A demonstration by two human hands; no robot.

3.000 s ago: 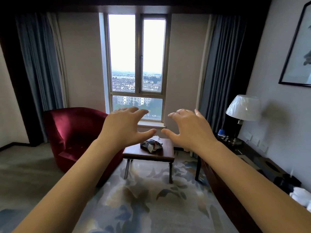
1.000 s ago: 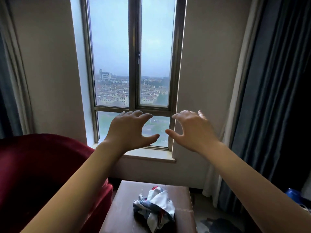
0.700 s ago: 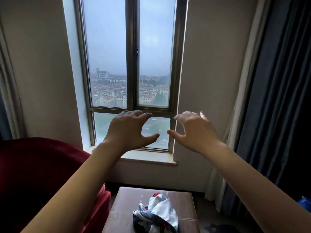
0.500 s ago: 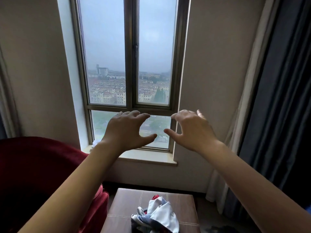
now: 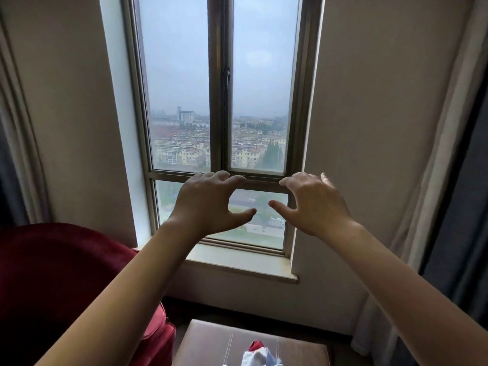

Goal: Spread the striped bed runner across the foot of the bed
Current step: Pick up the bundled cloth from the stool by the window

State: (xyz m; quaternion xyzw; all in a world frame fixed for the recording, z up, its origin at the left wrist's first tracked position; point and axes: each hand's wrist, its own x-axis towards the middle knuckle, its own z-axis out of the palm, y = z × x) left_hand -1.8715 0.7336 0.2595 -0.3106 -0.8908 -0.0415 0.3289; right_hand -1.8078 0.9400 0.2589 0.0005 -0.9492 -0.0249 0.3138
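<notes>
Two hands hang in the air before a tall window, both holding nothing. The left hand and right hand are palm-down with fingers loosely hooked and thumbs pointing at each other, a gap between them, the same pose as half a second ago. What has changed is the view. The window now fills more of the frame, and the table has slid to the bottom edge, so only the top of the crumpled cloth lying on it shows. Three seconds ago the whole room was visible, with a lamp, a patterned rug and the table on its legs.

The cloth is soft and bunched, white and pale blue with a red peak. Whether it is the striped runner cannot be told from here. The table top is smooth, brown and square-cornered with pale stitched seams. Left of it, close beside, stands a rounded armchair in deep red velvet. The window has a slim metal frame, two upright panes above a lower one, and a pale stone-like sill. Plain matte cream wall flanks it. A dark blue curtain falls in long folds at right, edged by a lighter drape.
</notes>
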